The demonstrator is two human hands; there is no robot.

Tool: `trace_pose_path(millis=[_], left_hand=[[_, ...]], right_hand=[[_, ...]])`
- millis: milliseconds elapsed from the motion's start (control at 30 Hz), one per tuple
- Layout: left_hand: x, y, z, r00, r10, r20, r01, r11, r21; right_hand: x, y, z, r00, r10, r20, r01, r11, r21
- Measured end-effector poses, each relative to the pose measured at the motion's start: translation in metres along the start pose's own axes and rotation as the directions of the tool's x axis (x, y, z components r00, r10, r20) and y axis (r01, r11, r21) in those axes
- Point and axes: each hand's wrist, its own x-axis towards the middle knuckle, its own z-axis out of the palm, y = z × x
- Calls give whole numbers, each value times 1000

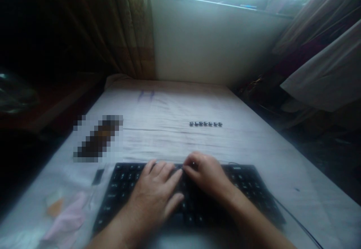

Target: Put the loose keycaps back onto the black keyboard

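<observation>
A black keyboard (203, 209) lies across the near part of the white-covered surface, under both hands. My left hand (156, 185) rests on its left and middle keys with the fingers stretched out and apart. At the keyboard's far edge, right of the left index fingertip, my right hand (207, 170) has its thumb and index finger closed in a pinch. Whatever sits between those fingertips, if anything, is too small to make out. Beyond the hands, several small dark pieces (205, 123), which look like keycaps, form a neat row. Both hands cover part of the keys.
A blurred-out brown patch (98, 138) and a small black rectangle (98, 177) lie left of the keyboard. Pink cloth (67, 219) is at the near left. A cable (296, 219) runs off at the right. Behind are a wall (197, 42) and curtains (132, 27).
</observation>
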Motion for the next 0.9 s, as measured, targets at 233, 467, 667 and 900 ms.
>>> trace_pose_path(millis=[233, 467, 667, 900], left_hand=[[0, -1, 0, 1000, 7, -11, -7, 1000, 10], [-1, 1, -1, 1000, 8, 7, -8, 999, 37], [-3, 0, -1, 999, 34, -5, -34, 999, 37], [-6, -11, 1, 1000, 21, -7, -21, 1000, 23]], right_hand=[[0, 1, 0, 1000, -13, -1, 13, 999, 47], [2, 7, -7, 999, -3, 39, -5, 975, 221], [7, 19, -13, 997, 17, 77, -47, 911, 410], [7, 33, -24, 999, 33, 8, -34, 970, 239]])
